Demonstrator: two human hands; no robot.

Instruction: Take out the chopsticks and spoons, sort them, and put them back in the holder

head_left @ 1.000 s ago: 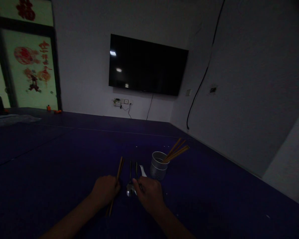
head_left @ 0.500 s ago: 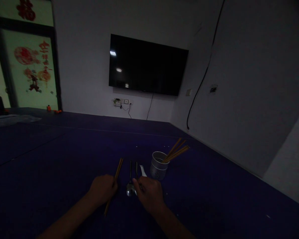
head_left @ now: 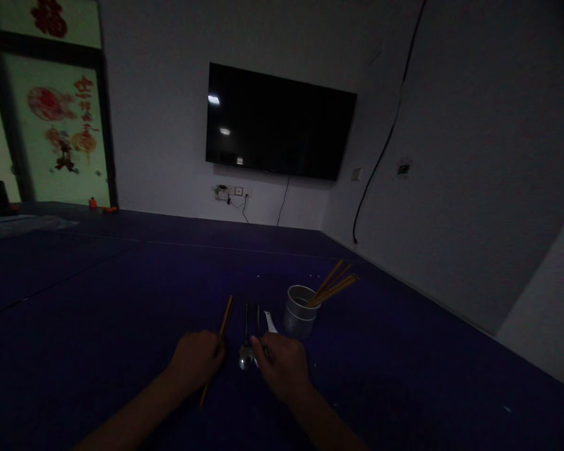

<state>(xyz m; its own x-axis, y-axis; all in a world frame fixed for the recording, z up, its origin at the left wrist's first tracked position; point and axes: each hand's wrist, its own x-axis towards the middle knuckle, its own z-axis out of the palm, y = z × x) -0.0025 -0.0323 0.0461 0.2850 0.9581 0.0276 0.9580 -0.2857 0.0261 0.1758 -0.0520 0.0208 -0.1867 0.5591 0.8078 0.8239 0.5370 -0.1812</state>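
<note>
My left hand [head_left: 198,358] is closed round a pair of wooden chopsticks [head_left: 225,316], which slant up and away from me, their near ends showing below the fist. Just right of it a metal spoon [head_left: 245,356] lies with its bowl towards me. Beside that is a second dark-handled utensil [head_left: 258,316], its near part mostly covered by my right hand [head_left: 284,366]. The fingers of that hand are curled in, thumb over the utensils; what they grip is hidden. A white spoon [head_left: 270,322] pokes out beyond the knuckles.
A grey metal holder [head_left: 299,319] with several chopsticks [head_left: 333,289] leaning right stands beyond my right hand. The table has a purple surface [head_left: 394,376]. Clear plastic sheeting [head_left: 25,224] lies far left. A television [head_left: 279,122] hangs on the wall, and a black cable [head_left: 380,153] runs down at right.
My left hand has shifted slightly right with the chopsticks, which now lie closer together. My right hand looks almost unmoved.
</note>
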